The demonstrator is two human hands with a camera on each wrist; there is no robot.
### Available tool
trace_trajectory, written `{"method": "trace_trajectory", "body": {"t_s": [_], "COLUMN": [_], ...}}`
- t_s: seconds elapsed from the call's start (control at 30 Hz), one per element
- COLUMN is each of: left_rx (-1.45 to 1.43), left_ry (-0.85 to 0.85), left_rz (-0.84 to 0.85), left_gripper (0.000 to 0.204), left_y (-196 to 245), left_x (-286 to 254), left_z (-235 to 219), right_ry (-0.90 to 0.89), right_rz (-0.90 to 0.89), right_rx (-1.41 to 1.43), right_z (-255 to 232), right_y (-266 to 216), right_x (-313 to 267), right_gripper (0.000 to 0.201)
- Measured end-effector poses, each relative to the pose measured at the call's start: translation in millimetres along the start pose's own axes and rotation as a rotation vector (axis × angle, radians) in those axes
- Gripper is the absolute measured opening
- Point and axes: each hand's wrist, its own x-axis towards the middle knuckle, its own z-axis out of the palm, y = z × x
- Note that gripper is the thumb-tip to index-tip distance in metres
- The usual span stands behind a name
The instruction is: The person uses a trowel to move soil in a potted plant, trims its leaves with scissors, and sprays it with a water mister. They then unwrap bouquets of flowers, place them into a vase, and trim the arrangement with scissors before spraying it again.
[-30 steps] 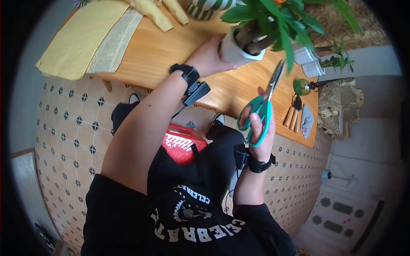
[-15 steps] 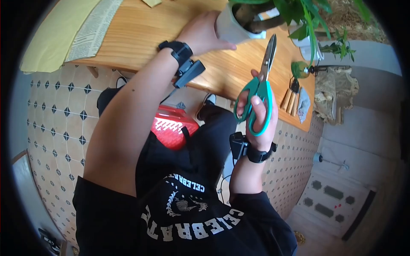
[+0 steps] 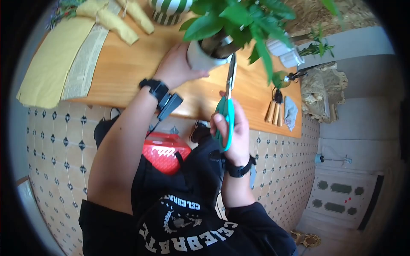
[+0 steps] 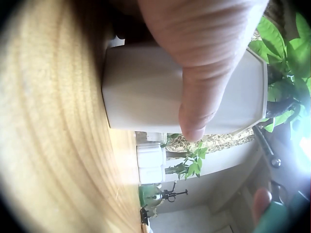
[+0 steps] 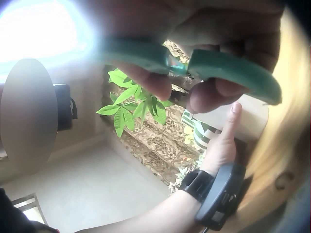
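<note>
While the small white faceted ceramic plant pot (image 3: 200, 57) is being steadied on the pale wooden tabletop (image 3: 128, 68), it is being gripped from its eight o'clock side by the left hand (image 3: 177, 66), thumb pressed along the wall, probably so that it is kept from tipping. The green-handled steel scissors (image 3: 227, 100) are being clasped by the right hand (image 3: 232, 130), fingers curled through the loops, and the blades are being pointed toward twelve o'clock, up beside the pot's rim and under the broad green leaves (image 3: 232, 19), apparently so that the stems can be reached. Whether the blades are parted cannot be told. A green-and-white striped pot (image 3: 168, 9) is being left at eleven o'clock.
</note>
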Motion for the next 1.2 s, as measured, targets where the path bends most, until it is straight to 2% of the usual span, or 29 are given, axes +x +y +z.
{"method": "trace_trajectory", "body": {"t_s": [0.2,0.33,0.37,0.5,0.57,0.63,0.73,0.77,0.83,0.87,1.0,1.1,1.2], "left_rx": [-0.065,-0.019,-0.005,0.086,0.182,0.17,0.091,0.048,-0.002,-0.008,0.086,-0.013,-0.022], "left_ry": [-0.006,0.001,0.024,-0.08,-0.142,-0.129,-0.153,-0.151,-0.152,-0.156,-0.113,-0.056,-0.073], "left_rz": [0.029,0.006,0.02,-0.041,-0.106,-0.092,-0.143,-0.144,-0.159,-0.171,-0.09,-0.012,-0.058], "left_gripper": [0.078,0.078,0.078,0.085,0.088,0.087,0.087,0.088,0.088,0.088,0.089,0.085,0.086], "left_y": [21,22,23,22,23,21,23,25,28,30,32,35,28], "left_x": [2,-3,-1,-1,-2,-2,-2,-2,-2,-2,-1,0,0], "left_z": [-7,-6,-7,-9,-10,-11,-10,-11,-13,-14,-11,-11,-9], "right_ry": [0.059,-0.033,-0.001,0.106,0.177,0.191,0.24,0.231,0.257,0.275,0.222,0.193,0.151], "right_rz": [-0.097,-0.211,-0.229,-0.332,-0.415,-0.47,-0.383,-0.43,-0.512,-0.513,-0.51,-0.52,-0.536], "right_rx": [0.008,0.151,0.15,0.082,-0.011,-0.043,0.08,0.069,-0.333,-0.421,-0.516,-0.527,-0.457], "right_z": [-6,-10,-10,-18,-23,-33,-39,-44,-59,-59,-55,-51,-49], "right_y": [2,0,-1,3,-4,-15,-54,-62,-77,-90,-120,-123,-118], "right_x": [2,5,6,6,7,8,7,11,16,17,17,18,19], "right_gripper": [0.058,0.065,0.066,0.072,0.074,0.078,0.079,0.077,0.073,0.069,0.06,0.056,0.054]}}
